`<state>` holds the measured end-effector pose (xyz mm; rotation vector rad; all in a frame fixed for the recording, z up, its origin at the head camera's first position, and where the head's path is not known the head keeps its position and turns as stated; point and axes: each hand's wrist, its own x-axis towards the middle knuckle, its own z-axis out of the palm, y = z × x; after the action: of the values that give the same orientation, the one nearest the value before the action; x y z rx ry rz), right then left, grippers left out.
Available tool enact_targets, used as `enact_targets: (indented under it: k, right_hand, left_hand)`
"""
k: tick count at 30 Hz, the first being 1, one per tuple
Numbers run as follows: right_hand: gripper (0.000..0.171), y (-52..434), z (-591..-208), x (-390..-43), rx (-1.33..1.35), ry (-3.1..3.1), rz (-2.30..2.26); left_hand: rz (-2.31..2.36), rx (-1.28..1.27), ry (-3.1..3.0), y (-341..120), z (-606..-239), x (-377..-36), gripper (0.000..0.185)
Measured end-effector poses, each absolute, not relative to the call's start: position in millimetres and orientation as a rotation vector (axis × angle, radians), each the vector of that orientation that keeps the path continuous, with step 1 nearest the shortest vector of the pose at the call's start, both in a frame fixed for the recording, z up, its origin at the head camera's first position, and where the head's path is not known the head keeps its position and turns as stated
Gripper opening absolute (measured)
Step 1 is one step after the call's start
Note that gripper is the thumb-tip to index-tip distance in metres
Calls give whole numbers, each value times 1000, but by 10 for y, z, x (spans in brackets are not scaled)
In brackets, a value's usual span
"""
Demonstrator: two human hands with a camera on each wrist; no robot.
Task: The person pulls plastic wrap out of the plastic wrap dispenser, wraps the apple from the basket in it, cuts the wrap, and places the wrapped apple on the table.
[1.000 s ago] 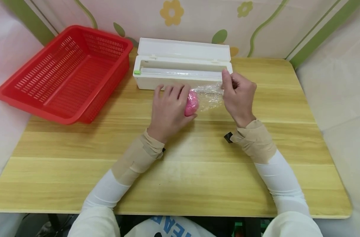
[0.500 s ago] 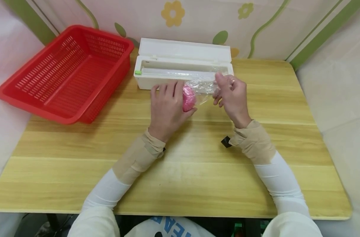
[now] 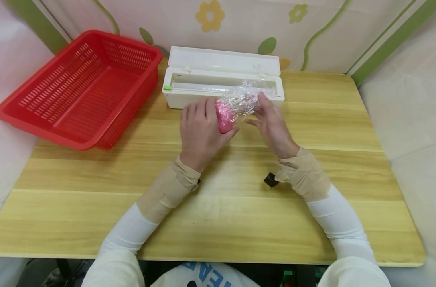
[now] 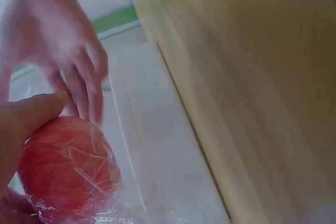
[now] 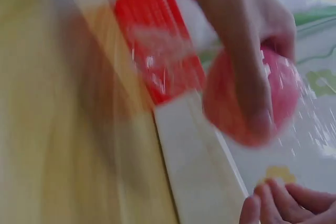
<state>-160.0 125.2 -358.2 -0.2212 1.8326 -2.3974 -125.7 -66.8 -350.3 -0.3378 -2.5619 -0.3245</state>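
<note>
While half-wrapped, pink ball (image 3: 224, 116), glossy, seemingly smooth, crinkled film (image 3: 243, 99)

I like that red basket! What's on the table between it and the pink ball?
The head view shows the left hand, gripping the pink ball, then bare wooden table to the red basket.

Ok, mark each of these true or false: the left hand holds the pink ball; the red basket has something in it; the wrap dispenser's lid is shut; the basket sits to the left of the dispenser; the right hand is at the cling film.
1. The left hand holds the pink ball. True.
2. The red basket has something in it. False: nothing shows inside it.
3. The wrap dispenser has its lid shut. False: the lid stands open at the back.
4. The basket sits to the left of the dispenser. True.
5. The right hand is at the cling film. True: its fingers touch the bunched film beside the ball.
</note>
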Motion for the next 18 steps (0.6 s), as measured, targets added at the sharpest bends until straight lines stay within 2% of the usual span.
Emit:
enact_targets:
  k: [2, 8, 13, 18]
  right_hand:
    - [69, 1170, -3583, -1561, -248, 1769, -2398]
    - [47, 1015, -3597, -1518, -203, 1721, -2535]
    - [47, 990, -3631, -1489, -133, 1648, -2551]
    - [42, 949, -3635, -1464, -31, 1653, -2514]
  left_hand:
    - [-306, -368, -2562, -630, -3531, -1236, 87]
    - [-271, -432, -2558, -531, -3596, -1169, 88]
    - [-268, -409, -2542, -518, -3611, -1164, 92]
    - [-263, -424, -2522, -497, -3609, -1150, 88]
